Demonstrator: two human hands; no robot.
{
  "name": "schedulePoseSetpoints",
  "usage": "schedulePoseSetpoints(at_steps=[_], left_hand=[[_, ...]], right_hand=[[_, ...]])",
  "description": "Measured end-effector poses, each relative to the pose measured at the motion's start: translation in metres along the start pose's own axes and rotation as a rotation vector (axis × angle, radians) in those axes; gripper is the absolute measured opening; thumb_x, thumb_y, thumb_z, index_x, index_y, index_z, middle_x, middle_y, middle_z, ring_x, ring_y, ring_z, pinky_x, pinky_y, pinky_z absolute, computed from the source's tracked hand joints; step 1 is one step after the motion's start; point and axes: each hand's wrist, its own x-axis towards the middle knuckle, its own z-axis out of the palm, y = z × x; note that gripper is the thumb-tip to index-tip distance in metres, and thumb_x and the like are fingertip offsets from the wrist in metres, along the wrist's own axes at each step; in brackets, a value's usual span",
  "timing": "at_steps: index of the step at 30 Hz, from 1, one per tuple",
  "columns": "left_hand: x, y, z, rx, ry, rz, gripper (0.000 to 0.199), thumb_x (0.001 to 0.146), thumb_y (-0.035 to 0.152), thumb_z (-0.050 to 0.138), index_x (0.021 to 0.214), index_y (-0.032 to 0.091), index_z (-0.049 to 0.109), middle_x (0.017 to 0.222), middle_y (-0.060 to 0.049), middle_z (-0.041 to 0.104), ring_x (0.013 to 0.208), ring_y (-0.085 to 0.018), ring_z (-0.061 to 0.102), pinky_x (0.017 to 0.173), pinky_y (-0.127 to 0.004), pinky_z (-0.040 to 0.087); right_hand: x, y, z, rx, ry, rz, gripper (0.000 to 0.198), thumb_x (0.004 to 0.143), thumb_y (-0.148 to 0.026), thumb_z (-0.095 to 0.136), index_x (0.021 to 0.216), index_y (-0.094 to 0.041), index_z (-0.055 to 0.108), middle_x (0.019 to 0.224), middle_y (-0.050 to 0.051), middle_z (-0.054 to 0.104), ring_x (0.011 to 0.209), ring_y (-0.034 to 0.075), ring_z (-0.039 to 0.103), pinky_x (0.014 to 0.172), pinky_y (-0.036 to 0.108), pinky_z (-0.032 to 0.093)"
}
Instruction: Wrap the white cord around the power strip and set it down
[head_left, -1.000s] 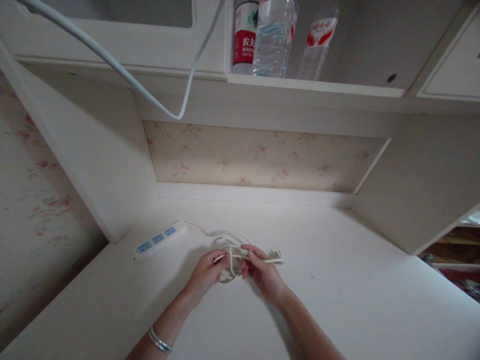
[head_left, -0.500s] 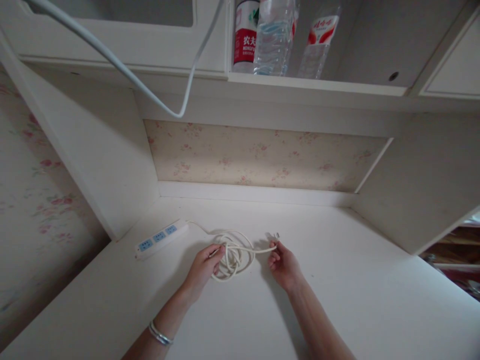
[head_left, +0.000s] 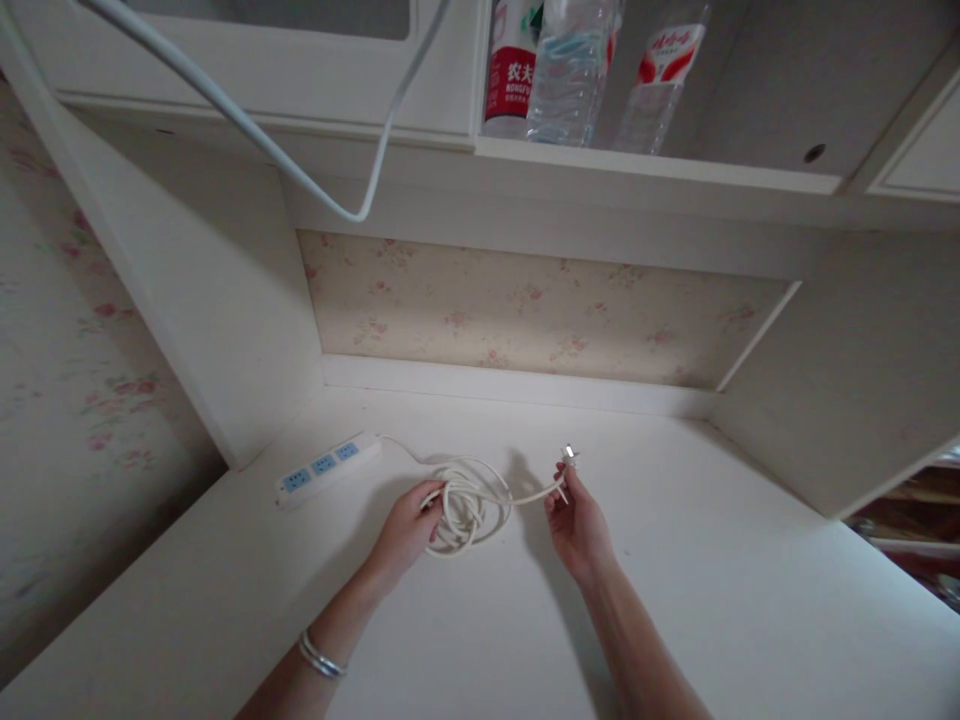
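Cord (head_left: 466,512), cream, one: looped on the desk (head_left: 720,580), pinched by my left hand (head_left: 407,528). Plug (head_left: 571,456), one: pinched by my right hand (head_left: 582,526), now drawn farther from the cord's loops, leaving that end clear.

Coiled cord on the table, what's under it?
White tabletop shows through gaps in the coiled cord. Whatever lies directly beneath its strands, or beneath the left hand holding its left edge, is covered.

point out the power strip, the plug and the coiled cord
power strip (head_left: 325,467), head view, the middle of its top face, by the middle blue socket
plug (head_left: 571,459), head view, its pale body just below the metal prongs
coiled cord (head_left: 464,508), head view, the bunched loops
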Motion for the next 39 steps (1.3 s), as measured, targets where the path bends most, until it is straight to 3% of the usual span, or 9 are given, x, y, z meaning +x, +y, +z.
schedulePoseSetpoints(at_steps=[9, 15, 22, 27, 33, 39], left_hand=[[0.001, -0.001, -0.002, 0.071, 0.011, 0.059, 0.036, 0.074, 0.037, 0.061, 0.101, 0.015, 0.068, 0.069, -0.002, 0.065, 0.055, -0.013, 0.054, 0.052, -0.021, 0.039], [0.001, 0.0, -0.003, 0.113, 0.0, 0.124, 0.03, 0.074, 0.032, 0.062, 0.097, 0.015, 0.07, 0.089, -0.007, 0.07, 0.073, -0.018, 0.061, 0.065, -0.024, 0.046], [-0.007, 0.012, 0.002, 0.194, 0.001, 0.144, 0.025, 0.071, 0.033, 0.065, 0.091, 0.017, 0.072, 0.086, -0.006, 0.071, 0.073, -0.019, 0.061, 0.067, -0.024, 0.045], [-0.01, 0.015, 0.007, 0.341, -0.003, 0.23, 0.017, 0.074, 0.034, 0.063, 0.074, 0.019, 0.073, 0.078, -0.005, 0.069, 0.073, -0.019, 0.059, 0.066, -0.024, 0.041], [-0.014, 0.016, 0.009, 0.359, -0.103, 0.302, 0.021, 0.083, 0.028, 0.051, 0.087, 0.022, 0.071, 0.084, -0.005, 0.068, 0.077, -0.018, 0.059, 0.071, -0.024, 0.041], [-0.015, 0.012, 0.013, 0.365, -0.123, 0.322, 0.019, 0.084, 0.026, 0.05, 0.078, 0.02, 0.067, 0.079, -0.004, 0.063, 0.074, -0.017, 0.056, 0.066, -0.023, 0.039]], right_hand=[[-0.023, 0.007, 0.024, -0.063, -0.103, -0.072, 0.024, 0.07, -0.032, 0.077, 0.089, -0.022, 0.066, 0.081, -0.004, 0.063, 0.057, 0.004, 0.056, 0.058, 0.013, 0.054], [-0.029, 0.011, 0.03, 0.024, -0.103, 0.03, 0.021, 0.071, -0.03, 0.076, 0.087, -0.023, 0.066, 0.088, -0.004, 0.066, 0.069, 0.004, 0.062, 0.069, 0.012, 0.055], [-0.031, 0.014, 0.033, 0.113, -0.094, 0.122, 0.016, 0.073, -0.028, 0.074, 0.085, -0.024, 0.065, 0.096, -0.003, 0.067, 0.087, 0.008, 0.065, 0.08, 0.017, 0.055], [-0.038, 0.029, 0.037, -0.073, -0.211, 0.083, 0.026, 0.072, -0.036, 0.074, 0.092, -0.024, 0.062, 0.097, -0.001, 0.067, 0.085, 0.011, 0.064, 0.079, 0.023, 0.054], [-0.051, 0.046, 0.042, -0.338, -0.413, 0.07, 0.029, 0.077, -0.036, 0.069, 0.1, -0.02, 0.064, 0.089, 0.002, 0.066, 0.078, 0.013, 0.06, 0.077, 0.028, 0.048], [-0.049, 0.047, 0.041, -0.554, -0.407, -0.073, 0.03, 0.074, -0.038, 0.071, 0.098, -0.021, 0.067, 0.096, 0.004, 0.065, 0.087, 0.018, 0.057, 0.078, 0.029, 0.044]])
